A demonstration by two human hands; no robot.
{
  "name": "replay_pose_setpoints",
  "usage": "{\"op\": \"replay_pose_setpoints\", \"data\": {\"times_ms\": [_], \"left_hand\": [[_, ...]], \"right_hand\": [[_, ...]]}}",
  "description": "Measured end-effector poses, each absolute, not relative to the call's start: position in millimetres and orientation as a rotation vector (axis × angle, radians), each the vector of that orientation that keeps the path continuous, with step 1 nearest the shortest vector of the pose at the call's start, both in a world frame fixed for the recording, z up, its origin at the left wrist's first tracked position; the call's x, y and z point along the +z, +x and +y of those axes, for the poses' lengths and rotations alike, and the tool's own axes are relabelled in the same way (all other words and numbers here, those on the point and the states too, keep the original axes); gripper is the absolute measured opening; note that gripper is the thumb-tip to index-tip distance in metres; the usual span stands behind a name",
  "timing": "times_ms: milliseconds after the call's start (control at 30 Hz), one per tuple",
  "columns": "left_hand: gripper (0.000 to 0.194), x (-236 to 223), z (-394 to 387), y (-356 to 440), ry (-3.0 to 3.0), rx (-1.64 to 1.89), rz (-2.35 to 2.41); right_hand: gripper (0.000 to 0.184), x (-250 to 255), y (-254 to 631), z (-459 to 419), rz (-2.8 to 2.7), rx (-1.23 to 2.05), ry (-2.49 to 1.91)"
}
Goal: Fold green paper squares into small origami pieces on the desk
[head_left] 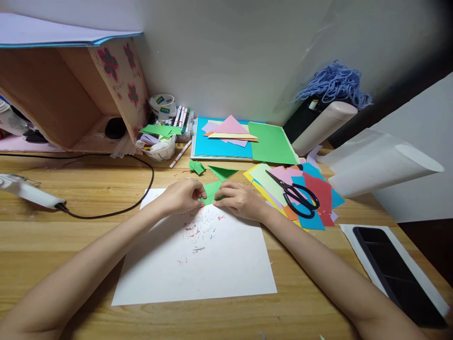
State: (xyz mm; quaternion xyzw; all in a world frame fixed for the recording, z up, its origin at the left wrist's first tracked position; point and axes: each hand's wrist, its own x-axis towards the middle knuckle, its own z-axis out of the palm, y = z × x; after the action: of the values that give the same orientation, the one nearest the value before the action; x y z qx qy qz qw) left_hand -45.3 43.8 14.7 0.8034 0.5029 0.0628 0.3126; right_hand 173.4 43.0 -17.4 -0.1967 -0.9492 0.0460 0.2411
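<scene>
A small piece of green paper [211, 192] lies at the top of a white sheet [198, 278] marked with colour smears. My left hand [187, 194] pinches its left side, thumb and fingers closed on the edge. On its right side my right hand [241, 200] grips it with bent fingers, which cover part of it. Just behind the hands rest a folded green paper triangle [223, 173] and a crumpled green paper piece [197, 167].
Black-handled scissors [300, 198] lie on coloured paper scraps to the right. Behind stand a paper stack [272, 141] and a tub of scraps [159, 150]. A black cable [116, 215] curves at left; a phone [396, 274] lies at right.
</scene>
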Motion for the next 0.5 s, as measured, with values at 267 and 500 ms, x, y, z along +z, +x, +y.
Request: {"op": "replay_pose_setpoints", "data": {"times_ms": [267,500], "left_hand": [[0.018,13.4,44.8,-45.9,2.120,0.190,1.305],[0.016,19.3,43.8,-44.3,2.108,0.179,1.347]], "right_hand": [[0.022,-24.6,186.2,53.5,-2.533,0.131,-0.561],[0.025,-23.6,193.6,56.9,-2.515,0.142,-0.570]]}}
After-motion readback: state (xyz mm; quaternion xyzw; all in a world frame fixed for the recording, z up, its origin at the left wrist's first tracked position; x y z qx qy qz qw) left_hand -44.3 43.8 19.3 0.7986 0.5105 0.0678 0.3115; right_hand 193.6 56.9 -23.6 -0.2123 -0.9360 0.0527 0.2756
